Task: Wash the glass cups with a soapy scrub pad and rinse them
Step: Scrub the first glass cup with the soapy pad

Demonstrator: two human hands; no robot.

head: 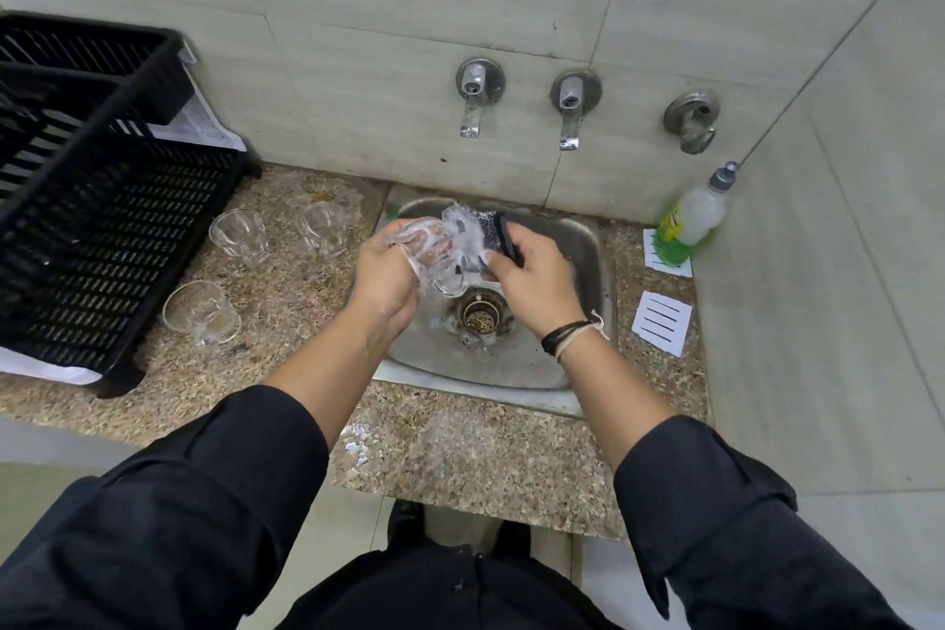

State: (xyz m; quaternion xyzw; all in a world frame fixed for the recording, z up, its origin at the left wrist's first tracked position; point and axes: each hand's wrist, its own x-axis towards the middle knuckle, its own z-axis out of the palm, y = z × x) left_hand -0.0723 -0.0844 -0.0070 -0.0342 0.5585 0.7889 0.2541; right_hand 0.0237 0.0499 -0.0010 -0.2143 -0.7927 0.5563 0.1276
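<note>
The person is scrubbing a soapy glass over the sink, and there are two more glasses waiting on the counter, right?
Not two: the head view shows three glasses waiting on the counter. The rest is right.

Person wears a dark, near-black long-sleeved button-front shirt (460, 588), small dark buttons down the placket. Left sleeve (194, 491) is pushed up to mid-forearm, fabric bunched in folds. Right sleeve (716, 501) likewise, cuff edge turned out. Both forearms bare below that. Right wrist: thin black cord bracelets (560, 334) beside a pale cream knotted string band (580, 337), loose thread ends sticking out. Dark shoe toes (406, 519) visible on the floor below the tabletop edge.
</note>
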